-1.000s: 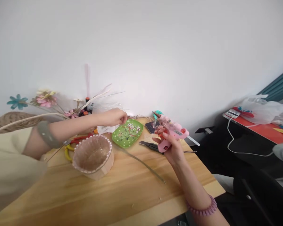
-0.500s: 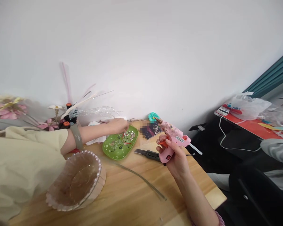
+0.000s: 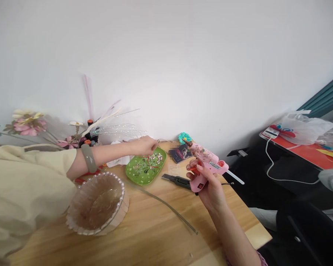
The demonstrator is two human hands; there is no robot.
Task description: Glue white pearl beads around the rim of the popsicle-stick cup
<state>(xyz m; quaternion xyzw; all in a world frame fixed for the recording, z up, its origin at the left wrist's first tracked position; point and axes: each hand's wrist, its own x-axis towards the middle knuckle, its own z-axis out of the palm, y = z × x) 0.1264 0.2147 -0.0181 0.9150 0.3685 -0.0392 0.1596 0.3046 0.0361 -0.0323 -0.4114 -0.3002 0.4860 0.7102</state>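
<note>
My right hand (image 3: pixel 211 184) is wrapped round the handle of a pink glue gun (image 3: pixel 209 164), fingers at its orange trigger. The gun's nozzle points up and left, and a white glue stick (image 3: pixel 235 177) juts from its back. A black utility knife (image 3: pixel 177 181) lies just left of the handle, partly hidden by it. Another person's hand (image 3: pixel 146 146), with a cream sleeve and a bracelet, is closed over the far edge of a green tray (image 3: pixel 135 175). Small beads and stamens (image 3: pixel 148 164) lie in that tray. My left hand is out of view.
A pleated bowl with a pearl rim (image 3: pixel 126 201) stands at left. Across the wooden table (image 3: pixel 155 229) lies a thin green strip (image 3: pixel 172 208). Behind are a phone (image 3: pixel 180 153), a turquoise flower (image 3: pixel 184 137), fabric flowers (image 3: pixel 29 125) and markers. A red-topped table (image 3: pixel 302 144) stands right.
The view has turned slightly left, so things sit farther right in the picture. The other person's hand has lifted a little from the tray. My right hand keeps its grip on the glue gun.
</note>
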